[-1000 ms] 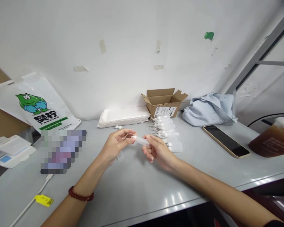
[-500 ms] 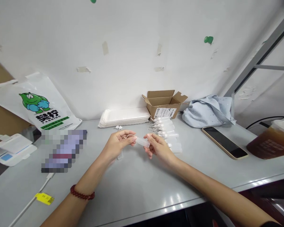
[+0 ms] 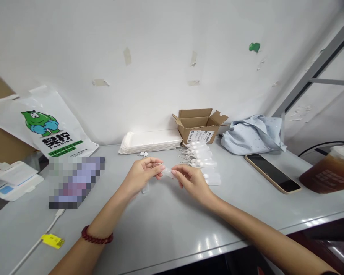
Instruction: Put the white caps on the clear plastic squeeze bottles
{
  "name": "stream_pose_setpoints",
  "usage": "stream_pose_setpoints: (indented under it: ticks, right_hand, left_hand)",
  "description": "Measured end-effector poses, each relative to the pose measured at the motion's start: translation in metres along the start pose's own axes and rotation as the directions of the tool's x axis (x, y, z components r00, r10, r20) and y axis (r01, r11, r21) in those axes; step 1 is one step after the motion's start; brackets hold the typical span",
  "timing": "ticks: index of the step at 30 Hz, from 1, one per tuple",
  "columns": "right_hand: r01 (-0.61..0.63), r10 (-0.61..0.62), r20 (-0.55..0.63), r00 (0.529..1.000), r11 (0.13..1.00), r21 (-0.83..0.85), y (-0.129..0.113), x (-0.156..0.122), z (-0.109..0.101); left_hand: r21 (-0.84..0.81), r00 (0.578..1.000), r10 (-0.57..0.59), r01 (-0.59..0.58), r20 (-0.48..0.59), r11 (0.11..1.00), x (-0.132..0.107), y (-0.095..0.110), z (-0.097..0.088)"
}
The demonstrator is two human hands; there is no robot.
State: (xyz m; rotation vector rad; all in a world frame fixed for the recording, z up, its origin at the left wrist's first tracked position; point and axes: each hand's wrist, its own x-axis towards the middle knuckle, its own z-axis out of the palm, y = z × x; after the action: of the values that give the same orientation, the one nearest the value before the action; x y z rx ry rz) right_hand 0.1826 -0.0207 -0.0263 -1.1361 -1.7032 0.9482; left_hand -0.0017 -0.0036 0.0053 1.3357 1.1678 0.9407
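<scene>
Fingers of the left hand (image 3: 146, 172) are pinching one end of a slim, translucent plastic tube (image 3: 168, 173), with the thumb pressing against the forefinger side. The right hand (image 3: 193, 184) is gripping the other end between thumb and forefinger, though its fingers are partly hiding the contact. The tube is spanning the space between the two hands, above a glossy grey tabletop (image 3: 166, 229). A small clear plastic piece (image 3: 145, 188) is lying beneath the left hand, partly covered. Beyond the right hand, a row of translucent plastic packets with white ends (image 3: 208, 162) is lying in front of an open brown cardboard box (image 3: 200, 136).

The person seems to be working on this single tube with both hands. The next move probably calls for a steady left pinch and light, precise pressure from the right fingertips.
</scene>
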Motion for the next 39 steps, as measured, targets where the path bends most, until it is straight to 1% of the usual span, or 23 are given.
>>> stream_pose_setpoints:
  ticks: [3, 6, 9, 11, 13, 16, 18, 20, 21, 23, 26, 28, 30, 32, 35, 37, 39]
  right_hand:
    - [0.030, -0.030, -0.012, 0.999, 0.998, -0.047, 0.001, 0.000, 0.000]
    - [0.001, -0.001, -0.003, 1.000, 1.000, -0.016, 0.002, 0.000, 0.000]
    - [-0.004, 0.004, -0.023, 1.000, 1.000, 0.002, 0.004, 0.000, 0.000]
    - [0.024, -0.025, -0.043, 0.999, 0.999, -0.024, 0.006, 0.001, 0.000]
    - [0.077, -0.081, -0.054, 0.995, 0.995, -0.066, 0.008, 0.002, -0.001]
    - [0.159, -0.165, -0.047, 0.985, 0.981, -0.108, 0.009, 0.003, -0.002]
    - [0.180, -0.185, -0.034, 0.982, 0.976, -0.120, 0.009, 0.002, -0.003]
    - [0.156, -0.158, -0.013, 0.987, 0.982, -0.109, 0.007, 0.002, -0.003]
    - [0.123, -0.123, -0.001, 0.992, 0.989, -0.085, 0.006, 0.002, -0.003]
    - [0.034, -0.034, 0.024, 0.999, 0.999, 0.001, 0.004, 0.002, -0.002]
    - [-0.088, 0.081, 0.059, 0.995, 0.986, 0.142, 0.000, 0.002, -0.002]
    - [-0.133, 0.120, 0.074, 0.990, 0.971, 0.198, -0.002, 0.003, -0.003]
    - [-0.150, 0.138, 0.071, 0.988, 0.962, 0.226, -0.003, 0.004, -0.003]
    - [-0.141, 0.132, 0.051, 0.990, 0.963, 0.228, -0.003, 0.004, -0.004]
    - [-0.094, 0.093, 0.014, 0.996, 0.977, 0.194, -0.003, 0.003, -0.003]
    - [-0.058, 0.060, -0.005, 0.998, 0.985, 0.162, -0.002, 0.002, -0.003]
    - [-0.026, 0.028, -0.014, 1.000, 0.992, 0.122, -0.002, 0.001, -0.002]
  left_hand:
    - [0.040, 1.000, -0.005, 0.005, -0.013, 0.999, -0.001, 0.001, 0.004]
    - [0.073, 1.000, -0.001, 0.002, -0.022, 0.997, -0.001, 0.002, 0.006]
    - [0.095, 1.000, 0.000, 0.002, -0.020, 0.995, -0.001, 0.002, 0.007]
    - [0.100, 1.000, 0.001, 0.001, -0.017, 0.995, 0.000, 0.001, 0.007]
    - [0.101, 1.000, 0.001, 0.000, -0.011, 0.995, 0.000, 0.000, 0.007]
    - [0.111, 1.000, 0.025, -0.024, -0.010, 0.994, 0.000, -0.003, 0.007]
    - [0.118, 0.998, 0.053, -0.050, -0.019, 0.992, 0.000, -0.005, 0.007]
    - [0.109, 0.996, 0.078, -0.074, -0.033, 0.991, 0.000, -0.007, 0.007]
    - [0.096, 0.995, 0.091, -0.087, -0.041, 0.992, 0.000, -0.007, 0.007]
    - [0.065, 0.991, 0.124, -0.120, -0.057, 0.991, 0.001, -0.008, 0.008]
    - [0.028, 0.981, 0.180, -0.178, -0.077, 0.984, 0.001, -0.009, 0.010]
    - [0.013, 0.974, 0.211, -0.211, -0.081, 0.977, 0.000, -0.008, 0.010]
    - [-0.002, 0.973, 0.219, -0.220, -0.074, 0.975, -0.001, -0.007, 0.010]
    - [-0.019, 0.979, 0.195, -0.197, -0.061, 0.980, -0.002, -0.005, 0.009]
    - [-0.015, 0.993, 0.102, -0.103, -0.064, 0.995, -0.003, -0.002, 0.008]
    - [0.042, 0.997, 0.045, -0.043, -0.066, 0.998, -0.003, -0.002, 0.008]
    - [0.121, 0.999, 0.032, -0.027, -0.044, 0.992, -0.003, -0.003, 0.009]
